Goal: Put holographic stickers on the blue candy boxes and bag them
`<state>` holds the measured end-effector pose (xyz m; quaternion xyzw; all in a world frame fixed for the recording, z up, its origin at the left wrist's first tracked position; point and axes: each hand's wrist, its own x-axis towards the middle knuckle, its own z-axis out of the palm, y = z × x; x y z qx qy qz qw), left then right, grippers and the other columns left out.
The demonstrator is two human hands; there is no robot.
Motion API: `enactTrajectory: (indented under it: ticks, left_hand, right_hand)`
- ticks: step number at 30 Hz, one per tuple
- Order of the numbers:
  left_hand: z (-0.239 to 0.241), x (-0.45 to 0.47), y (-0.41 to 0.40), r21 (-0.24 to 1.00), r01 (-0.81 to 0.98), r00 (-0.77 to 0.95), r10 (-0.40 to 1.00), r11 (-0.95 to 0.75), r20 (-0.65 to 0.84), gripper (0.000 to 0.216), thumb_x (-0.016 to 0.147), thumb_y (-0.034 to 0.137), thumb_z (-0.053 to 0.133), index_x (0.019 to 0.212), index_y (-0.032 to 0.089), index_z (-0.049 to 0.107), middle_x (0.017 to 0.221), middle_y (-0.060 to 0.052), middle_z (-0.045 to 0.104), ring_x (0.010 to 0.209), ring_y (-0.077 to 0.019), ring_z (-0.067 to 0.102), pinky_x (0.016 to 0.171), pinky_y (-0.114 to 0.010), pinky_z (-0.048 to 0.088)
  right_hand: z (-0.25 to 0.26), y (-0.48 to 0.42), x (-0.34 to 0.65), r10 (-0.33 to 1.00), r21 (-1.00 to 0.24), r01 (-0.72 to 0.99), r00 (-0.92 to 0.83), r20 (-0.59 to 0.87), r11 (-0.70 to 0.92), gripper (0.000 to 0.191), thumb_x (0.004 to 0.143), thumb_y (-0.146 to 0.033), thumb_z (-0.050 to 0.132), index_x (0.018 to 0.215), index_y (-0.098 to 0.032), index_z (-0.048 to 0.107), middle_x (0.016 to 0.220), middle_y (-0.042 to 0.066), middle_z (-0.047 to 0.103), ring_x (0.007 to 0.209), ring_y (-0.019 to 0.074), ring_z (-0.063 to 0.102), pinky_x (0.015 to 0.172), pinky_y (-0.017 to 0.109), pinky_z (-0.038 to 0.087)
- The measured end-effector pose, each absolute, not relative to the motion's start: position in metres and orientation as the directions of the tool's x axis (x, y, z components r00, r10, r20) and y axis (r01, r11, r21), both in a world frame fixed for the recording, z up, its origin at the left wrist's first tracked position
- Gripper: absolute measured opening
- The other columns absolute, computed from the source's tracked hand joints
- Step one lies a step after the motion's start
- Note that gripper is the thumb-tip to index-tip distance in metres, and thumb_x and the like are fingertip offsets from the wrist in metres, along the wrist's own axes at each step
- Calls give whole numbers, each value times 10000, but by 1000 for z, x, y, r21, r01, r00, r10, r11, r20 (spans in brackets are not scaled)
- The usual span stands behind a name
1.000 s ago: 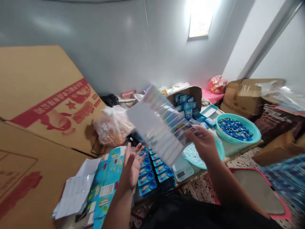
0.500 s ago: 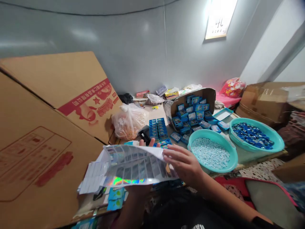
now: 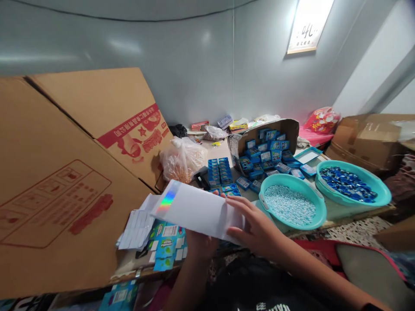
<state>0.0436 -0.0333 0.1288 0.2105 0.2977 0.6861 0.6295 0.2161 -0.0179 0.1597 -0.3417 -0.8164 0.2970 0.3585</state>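
Between my two hands is a white sticker sheet, bent over so that its plain side faces up. A shiny rainbow strip runs across its left end. From below, my left hand supports it, with most of the fingers hidden by the sheet. My right hand grips the sheet's right end, fingers on top and thumb at the near edge. Left of the hands lies a stack of white label sheets. Flat blue-green printed cartons lie below the sheet on the table.
A large cardboard box rises at the left. Behind the hands are rows of blue boxes and a tied plastic bag. An open carton holds blue packs. Turquoise basins hold pale pellets and blue wrapped pieces.
The sheet has turned from its silver, gridded label side to its plain white side and looks folded narrower. My right hand has closed over its right end. The view has shifted slightly left.
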Motion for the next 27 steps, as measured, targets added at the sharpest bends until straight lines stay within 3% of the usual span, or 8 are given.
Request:
enactTrajectory:
  ticks: [2, 5, 9, 11, 14, 19, 23, 27]
  left_hand:
    - [123, 46, -32, 702, -711, -94, 994, -26, -59, 718, 786, 796, 427, 1262, 289, 604, 1286, -71, 647, 1203, -308, 584, 953, -456, 528]
    - [126, 40, -27, 776, -610, -226, 974, -160, 23, 880, 737, 897, 280, 1351, 316, 528, 1319, -66, 628, 1167, -299, 605, 896, -437, 551]
    - [144, 16, -30, 888, -291, -405, 887, -355, 222, 795, 755, 769, 539, 1429, 366, 413, 1288, -65, 647, 1086, -250, 652, 845, -359, 558]
    - [151, 5, -33, 940, -144, -233, 934, -309, 271, 778, 719, 719, 638, 1361, 295, 526, 1189, -102, 693, 1001, -256, 684, 785, -330, 569]
    - [155, 4, -36, 976, 132, 54, 984, -173, 167, 609, 680, 602, 751, 1159, 229, 700, 1058, -110, 738, 859, -256, 710, 698, -319, 582]
    - [142, 51, -36, 886, 440, -100, 972, -150, 214, 212, 774, 333, 722, 955, 236, 772, 899, -47, 770, 723, -190, 699, 633, -262, 565]
    - [124, 99, -32, 784, 556, -13, 939, -278, 343, 287, 851, 260, 656, 1132, 268, 715, 1002, -42, 759, 876, -193, 708, 793, -287, 575]
    - [104, 133, -28, 555, 775, -46, 848, -304, 528, 351, 915, 206, 577, 1255, 264, 639, 1084, -70, 718, 988, -192, 672, 876, -307, 548]
  right_hand:
    - [161, -16, 216, 813, -793, 357, -514, 274, 493, 768, 790, -201, 698, 1478, -294, 370, 1427, 110, 536, 1245, 275, 566, 1001, 438, 495]
    - [162, -11, 223, 875, -813, 429, -444, 190, 394, 583, 802, -143, 640, 1354, -301, 543, 1251, 57, 679, 1111, 260, 653, 954, 412, 520]
    - [161, -3, 251, 892, -743, 552, -433, 131, 377, 431, 822, -148, 598, 1224, -292, 655, 1178, 24, 717, 1057, 244, 674, 939, 385, 518]
    - [160, -1, 268, 889, -697, 610, -450, 87, 377, 434, 820, -147, 591, 1219, -304, 658, 1172, 14, 720, 1041, 239, 679, 908, 370, 525]
    - [162, 1, 286, 881, -628, 673, -472, 41, 390, 425, 830, -142, 572, 1213, -304, 661, 1155, 17, 723, 1027, 234, 678, 883, 362, 522]
    - [159, 17, 285, 767, -612, 556, -627, 134, 562, 287, 836, -272, 669, 1121, -238, 689, 1077, 66, 710, 892, 201, 673, 765, 303, 519]
    - [146, 45, 285, 587, -619, 367, -786, 192, 694, 195, 895, -221, 590, 1059, -230, 695, 954, 38, 738, 831, 172, 673, 714, 247, 481]
    - [140, 77, 304, 461, -604, 300, -879, 126, 738, 240, 918, -184, 531, 1060, -238, 718, 937, 32, 760, 770, 160, 682, 684, 226, 455]
